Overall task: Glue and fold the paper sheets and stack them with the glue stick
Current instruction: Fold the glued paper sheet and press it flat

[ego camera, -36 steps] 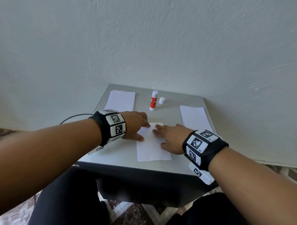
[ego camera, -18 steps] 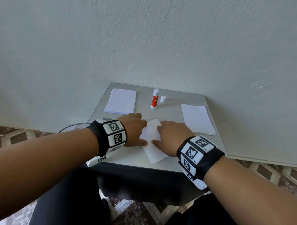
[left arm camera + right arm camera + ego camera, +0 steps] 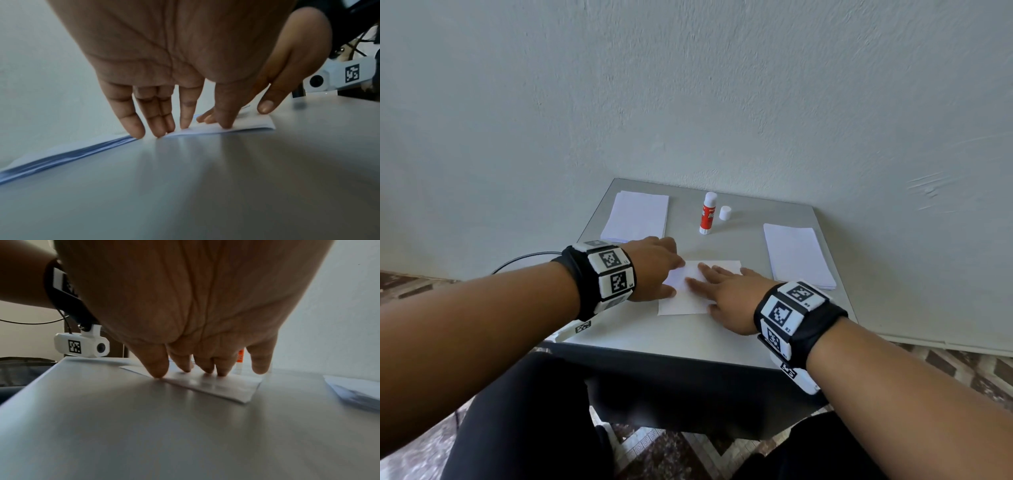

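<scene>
A folded white paper sheet [image 3: 683, 298] lies flat in the middle of the grey table [image 3: 688, 339]. My left hand [image 3: 654, 270] presses its left edge with straight fingers [image 3: 133, 125]. My right hand [image 3: 722, 291] lies flat on its right half, fingertips [image 3: 158, 369] down on the sheet [image 3: 222, 387]. The sheet's fold [image 3: 242, 126] shows in the left wrist view. A red and white glue stick [image 3: 708, 213] stands uncapped at the back, with its white cap [image 3: 725, 212] beside it.
One stack of white sheets [image 3: 637, 216] lies at the back left, its edge [image 3: 61, 155] near my left fingers. Another stack [image 3: 798, 255] lies at the right. The table stands against a pale wall [image 3: 688, 102]. A black cable [image 3: 524, 260] hangs at the left.
The sheet turned between my hands, skewed half a second ago, and now lies square and shorter. My right hand slid onto its right half; the left stayed at its left edge.
</scene>
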